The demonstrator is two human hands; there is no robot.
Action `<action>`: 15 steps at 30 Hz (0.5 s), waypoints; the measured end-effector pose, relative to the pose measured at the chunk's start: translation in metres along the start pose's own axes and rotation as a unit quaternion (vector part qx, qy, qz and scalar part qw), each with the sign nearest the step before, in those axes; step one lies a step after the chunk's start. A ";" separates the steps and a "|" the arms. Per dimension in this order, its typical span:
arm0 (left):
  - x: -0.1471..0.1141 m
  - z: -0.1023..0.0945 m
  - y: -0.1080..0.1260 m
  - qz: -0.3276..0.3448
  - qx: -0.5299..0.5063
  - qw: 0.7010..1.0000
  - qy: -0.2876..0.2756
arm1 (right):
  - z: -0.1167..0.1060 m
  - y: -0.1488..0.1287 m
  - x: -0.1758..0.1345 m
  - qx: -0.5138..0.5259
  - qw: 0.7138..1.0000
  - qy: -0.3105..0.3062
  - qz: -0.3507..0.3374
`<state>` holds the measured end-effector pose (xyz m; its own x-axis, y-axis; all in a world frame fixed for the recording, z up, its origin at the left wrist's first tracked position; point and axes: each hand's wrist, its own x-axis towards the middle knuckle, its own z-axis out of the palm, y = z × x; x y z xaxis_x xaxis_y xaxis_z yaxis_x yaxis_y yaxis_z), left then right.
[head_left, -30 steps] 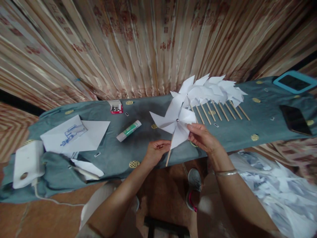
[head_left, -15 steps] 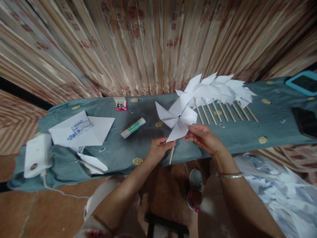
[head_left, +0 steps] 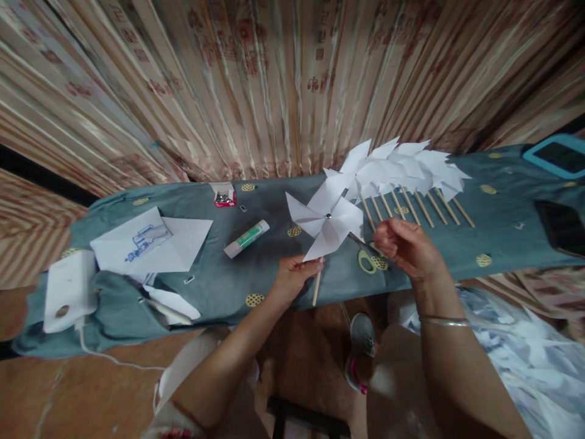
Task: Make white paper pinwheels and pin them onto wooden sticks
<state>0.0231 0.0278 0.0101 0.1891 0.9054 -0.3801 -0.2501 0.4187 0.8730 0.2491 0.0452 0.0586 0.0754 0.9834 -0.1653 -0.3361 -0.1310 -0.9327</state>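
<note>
A white paper pinwheel on a wooden stick has a shiny round pin at its centre. My left hand is closed round that stick just below the lowest blade. My right hand is off the paper, raised to the right of the pinwheel with its fingers curled in; whether anything is in them I cannot make out. Under and beside it lie scissors with green handles, partly covered by the pinwheel and the hand. Several finished pinwheels overlap in a row behind, their sticks pointing toward me.
Left of the pinwheel lie a glue stick and a small red box of metal pins. Paper sheets and a white power strip are farther left. A dark phone and a blue-framed device lie at the right.
My right hand has let go of the pinwheel's blade and moved right, its fingers curling. The scissors' green handles have come into sight. My left hand keeps its hold on the stick.
</note>
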 end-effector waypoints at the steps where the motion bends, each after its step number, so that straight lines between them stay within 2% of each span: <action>1: 0.000 0.000 0.000 -0.001 -0.002 1.000 -0.002 | 0.000 0.000 0.001 0.020 1.000 0.013 -0.015; 5: 0.001 0.000 -0.003 -0.004 -0.008 1.000 -0.012 | 0.001 0.004 0.008 0.081 0.988 0.098 -0.082; 8: 0.000 0.001 -0.004 -0.012 -0.018 1.000 -0.018 | 0.003 0.009 0.012 0.079 0.979 0.155 -0.103; 11: 0.000 0.003 -0.005 -0.025 -0.032 0.999 -0.023 | 0.006 0.013 0.015 0.058 0.979 0.167 -0.104; 15: -0.001 0.004 -0.006 -0.031 -0.047 0.998 -0.027 | 0.011 0.018 0.017 0.048 0.985 0.142 -0.086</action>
<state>0.0277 0.0246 0.0067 0.2566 0.8735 -0.4138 -0.3239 0.4811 0.8146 0.2339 0.0608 0.0430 0.3938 0.9132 -0.1043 -0.3827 0.0597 -0.9219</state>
